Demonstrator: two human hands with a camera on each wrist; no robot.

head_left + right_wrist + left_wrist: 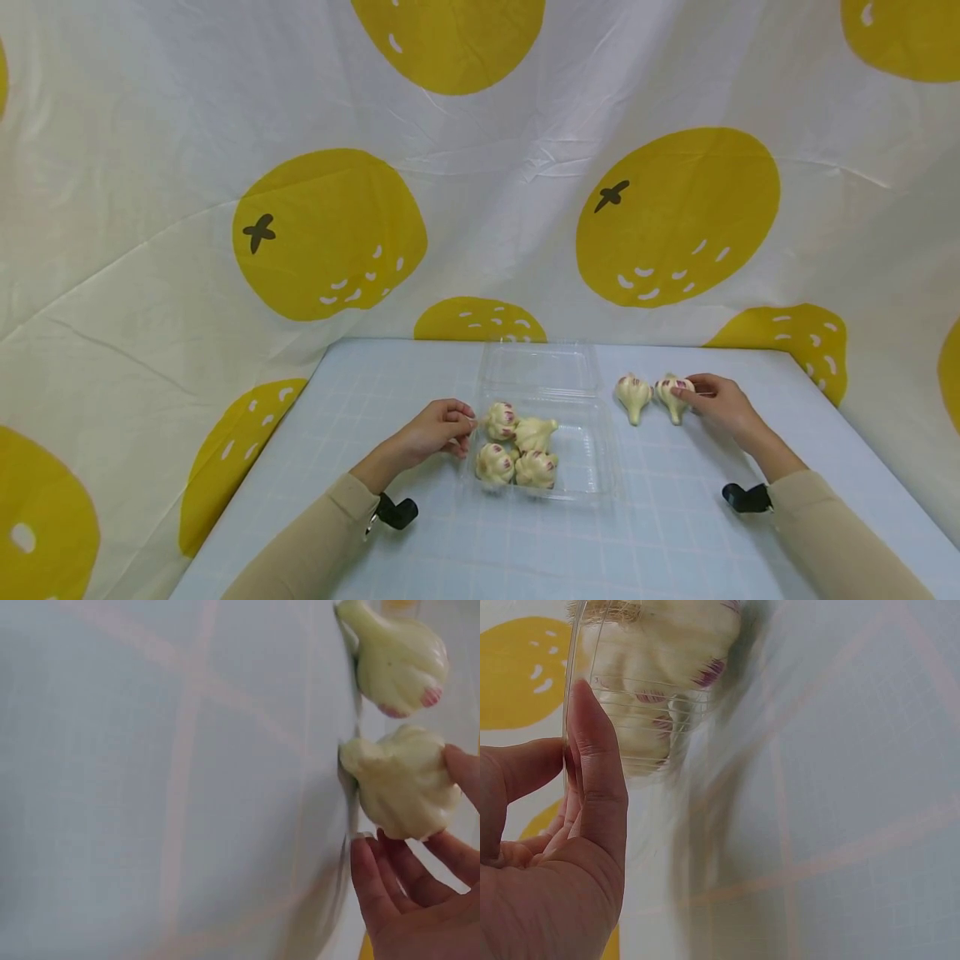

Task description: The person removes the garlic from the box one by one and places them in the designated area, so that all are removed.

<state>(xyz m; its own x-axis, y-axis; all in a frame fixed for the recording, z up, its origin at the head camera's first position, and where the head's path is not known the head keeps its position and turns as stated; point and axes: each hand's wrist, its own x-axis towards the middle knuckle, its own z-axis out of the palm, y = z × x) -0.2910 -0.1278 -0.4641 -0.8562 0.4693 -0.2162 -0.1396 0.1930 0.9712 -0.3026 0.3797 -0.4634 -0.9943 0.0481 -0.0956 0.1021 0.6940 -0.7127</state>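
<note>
My left hand (437,429) is at the left side of a clear plastic clamshell box (581,487). In the left wrist view its thumb and index finger pinch the box's rim (568,667). Several garlic bulbs (536,469) sit in the left part of the box, one with its stem pointing right. To the right of the box, my right hand (722,406) grips a garlic bulb (409,784), thumb on one side and fingertips on the other. Its stem points toward the near edge. Another garlic bulb (634,397) lies just left of it on the table.
The box's lid (538,367) is folded back, away from me. Under everything is a pale blue checked tablecloth (525,550). A white curtain (495,208) printed with yellow fruit hangs behind the table and along its sides.
</note>
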